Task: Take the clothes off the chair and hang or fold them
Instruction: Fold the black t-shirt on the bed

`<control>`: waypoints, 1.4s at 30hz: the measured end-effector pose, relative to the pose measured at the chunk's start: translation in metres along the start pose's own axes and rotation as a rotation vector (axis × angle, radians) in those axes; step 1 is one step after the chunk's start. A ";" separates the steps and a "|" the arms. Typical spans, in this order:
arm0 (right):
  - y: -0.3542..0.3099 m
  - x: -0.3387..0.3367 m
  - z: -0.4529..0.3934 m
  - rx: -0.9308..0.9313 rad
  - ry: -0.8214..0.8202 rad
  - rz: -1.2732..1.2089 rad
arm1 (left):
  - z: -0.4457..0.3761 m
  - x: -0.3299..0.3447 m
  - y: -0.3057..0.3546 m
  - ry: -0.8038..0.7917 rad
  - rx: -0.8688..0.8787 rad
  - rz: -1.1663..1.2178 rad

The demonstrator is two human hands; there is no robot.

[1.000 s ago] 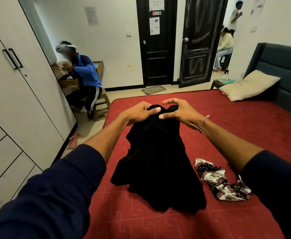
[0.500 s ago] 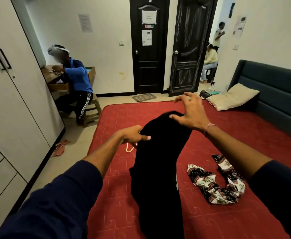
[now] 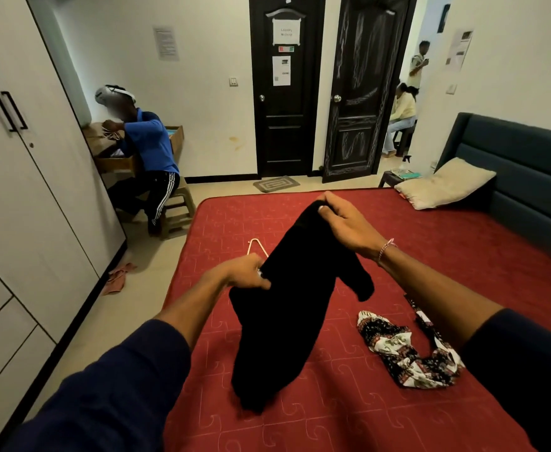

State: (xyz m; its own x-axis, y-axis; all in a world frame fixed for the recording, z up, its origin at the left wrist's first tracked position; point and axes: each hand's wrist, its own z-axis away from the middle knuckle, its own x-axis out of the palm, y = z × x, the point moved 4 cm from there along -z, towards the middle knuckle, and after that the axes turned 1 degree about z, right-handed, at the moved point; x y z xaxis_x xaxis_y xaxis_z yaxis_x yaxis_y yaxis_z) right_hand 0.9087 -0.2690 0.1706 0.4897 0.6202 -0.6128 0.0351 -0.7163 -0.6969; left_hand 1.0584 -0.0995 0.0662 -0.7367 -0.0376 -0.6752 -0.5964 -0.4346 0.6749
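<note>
A black garment [image 3: 287, 308] hangs above the red bed [image 3: 430, 256], stretched on a slant between both hands. My right hand [image 3: 345, 223] pinches its upper end, high and toward the middle. My left hand [image 3: 246, 272] grips its left edge lower down. Its bottom end touches the mattress near the front. A pale clothes hanger [image 3: 256, 247] lies on the bed just behind my left hand, partly hidden by it. A patterned black, white and red cloth [image 3: 401, 350] lies crumpled on the bed, under my right forearm.
A white wardrobe [image 3: 23, 190] lines the left wall. A person in blue sits on a stool [image 3: 176, 210] at a wooden desk. A beige pillow [image 3: 443, 184] leans on the dark headboard [image 3: 528, 177]. A pink rag [image 3: 119, 277] lies on the floor.
My hands, together on top of the garment, have moved apart. The right stayed high, the left dropped and took hold of the left edge. The garment rose from its heap, uncovering a hanger.
</note>
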 end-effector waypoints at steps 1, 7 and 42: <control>-0.002 -0.003 -0.001 0.003 0.046 -0.018 | 0.003 0.005 -0.012 0.024 -0.016 -0.009; 0.004 -0.025 0.003 -0.058 0.201 0.151 | 0.028 0.002 -0.070 0.277 -0.062 -0.023; -0.032 -0.073 0.113 0.262 0.189 0.063 | 0.188 -0.066 0.025 0.866 -0.003 0.017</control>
State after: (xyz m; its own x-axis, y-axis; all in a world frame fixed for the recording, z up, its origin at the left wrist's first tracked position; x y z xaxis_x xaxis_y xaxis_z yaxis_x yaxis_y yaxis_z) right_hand 0.7733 -0.2554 0.1952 0.6377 0.4895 -0.5947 -0.2139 -0.6292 -0.7472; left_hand 1.0324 0.0610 0.1836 -0.2427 -0.7159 -0.6546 -0.5858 -0.4297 0.6871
